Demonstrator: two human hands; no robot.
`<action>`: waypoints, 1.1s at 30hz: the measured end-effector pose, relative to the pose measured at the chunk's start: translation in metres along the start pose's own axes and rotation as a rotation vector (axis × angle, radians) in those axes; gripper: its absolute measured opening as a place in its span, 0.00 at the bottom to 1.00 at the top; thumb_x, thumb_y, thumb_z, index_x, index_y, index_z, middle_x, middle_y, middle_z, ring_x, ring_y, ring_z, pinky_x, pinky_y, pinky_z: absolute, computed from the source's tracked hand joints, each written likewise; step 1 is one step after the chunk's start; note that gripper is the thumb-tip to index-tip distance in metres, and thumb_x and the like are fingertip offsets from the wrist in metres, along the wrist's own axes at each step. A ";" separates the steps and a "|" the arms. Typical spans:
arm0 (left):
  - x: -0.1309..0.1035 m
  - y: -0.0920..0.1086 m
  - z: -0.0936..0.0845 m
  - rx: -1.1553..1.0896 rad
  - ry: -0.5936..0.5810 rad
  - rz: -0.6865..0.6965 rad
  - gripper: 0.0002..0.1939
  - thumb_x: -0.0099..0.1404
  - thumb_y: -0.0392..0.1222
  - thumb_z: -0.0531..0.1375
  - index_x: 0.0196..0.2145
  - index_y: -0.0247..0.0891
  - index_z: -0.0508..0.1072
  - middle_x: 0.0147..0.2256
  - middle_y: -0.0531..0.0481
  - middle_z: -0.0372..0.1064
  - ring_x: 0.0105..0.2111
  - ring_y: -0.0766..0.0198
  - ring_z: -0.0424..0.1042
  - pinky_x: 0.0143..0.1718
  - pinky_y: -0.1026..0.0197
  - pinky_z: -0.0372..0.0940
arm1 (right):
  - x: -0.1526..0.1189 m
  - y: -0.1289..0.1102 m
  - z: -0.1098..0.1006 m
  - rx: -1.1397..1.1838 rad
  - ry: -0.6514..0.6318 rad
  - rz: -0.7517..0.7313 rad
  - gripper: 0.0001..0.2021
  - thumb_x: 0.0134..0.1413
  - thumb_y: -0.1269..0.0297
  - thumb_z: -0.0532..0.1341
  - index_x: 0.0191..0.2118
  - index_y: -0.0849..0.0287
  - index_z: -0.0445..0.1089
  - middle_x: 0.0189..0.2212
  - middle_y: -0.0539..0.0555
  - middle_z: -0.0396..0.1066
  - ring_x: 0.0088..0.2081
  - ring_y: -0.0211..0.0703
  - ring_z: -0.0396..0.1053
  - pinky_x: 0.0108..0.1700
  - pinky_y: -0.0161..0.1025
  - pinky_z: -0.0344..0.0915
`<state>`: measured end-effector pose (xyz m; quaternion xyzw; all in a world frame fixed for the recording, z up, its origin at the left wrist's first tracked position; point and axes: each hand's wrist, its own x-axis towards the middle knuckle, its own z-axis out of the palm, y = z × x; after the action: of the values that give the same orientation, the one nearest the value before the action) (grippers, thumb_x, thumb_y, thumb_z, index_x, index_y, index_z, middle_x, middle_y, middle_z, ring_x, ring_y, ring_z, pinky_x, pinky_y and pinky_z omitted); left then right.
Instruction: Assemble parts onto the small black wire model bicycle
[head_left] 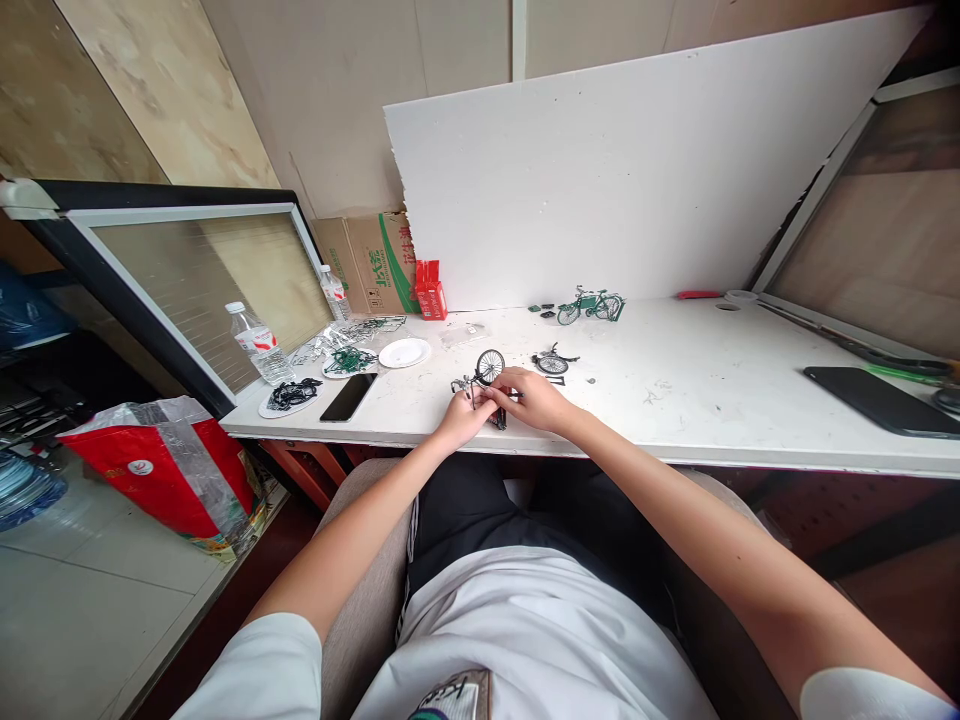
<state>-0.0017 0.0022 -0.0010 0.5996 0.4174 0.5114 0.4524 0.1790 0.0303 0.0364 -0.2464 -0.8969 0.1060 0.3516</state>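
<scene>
Near the table's front edge, a partly built black model bicycle is held between my two hands, its spoked wheel standing up above the fingers. My left hand grips it from the left, by the handlebar end. The fingers of my right hand are pinched on the right side of the same model, and a small dark piece shows by them. My fingers hide much of the frame. Just beyond my right hand lies another black wheel assembly, with small black parts beside it.
A green model bicycle stands at the back. To the left are plates with black parts and green parts, a white plate, a phone and a water bottle. A black tablet-like slab lies right.
</scene>
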 end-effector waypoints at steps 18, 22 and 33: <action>-0.001 -0.002 0.000 0.035 0.006 0.015 0.14 0.61 0.47 0.70 0.31 0.35 0.73 0.26 0.51 0.72 0.29 0.64 0.73 0.32 0.62 0.70 | 0.000 0.002 0.001 -0.004 -0.027 0.023 0.14 0.72 0.56 0.56 0.39 0.58 0.75 0.33 0.56 0.74 0.36 0.45 0.69 0.41 0.40 0.62; -0.001 -0.004 0.000 0.034 0.014 0.010 0.14 0.61 0.47 0.70 0.32 0.35 0.73 0.27 0.51 0.72 0.29 0.64 0.73 0.33 0.62 0.70 | -0.001 0.002 0.001 -0.006 -0.031 0.027 0.14 0.72 0.56 0.56 0.39 0.57 0.75 0.34 0.56 0.75 0.37 0.46 0.69 0.41 0.40 0.62; 0.001 -0.008 -0.001 0.029 0.002 0.027 0.15 0.61 0.49 0.70 0.33 0.35 0.73 0.28 0.50 0.73 0.30 0.64 0.73 0.35 0.62 0.70 | -0.001 0.002 0.001 -0.005 -0.033 0.032 0.14 0.71 0.56 0.56 0.39 0.58 0.75 0.34 0.56 0.75 0.37 0.46 0.69 0.42 0.40 0.62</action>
<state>-0.0024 0.0057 -0.0088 0.6111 0.4171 0.5120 0.4365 0.1795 0.0319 0.0345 -0.2597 -0.8987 0.1136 0.3346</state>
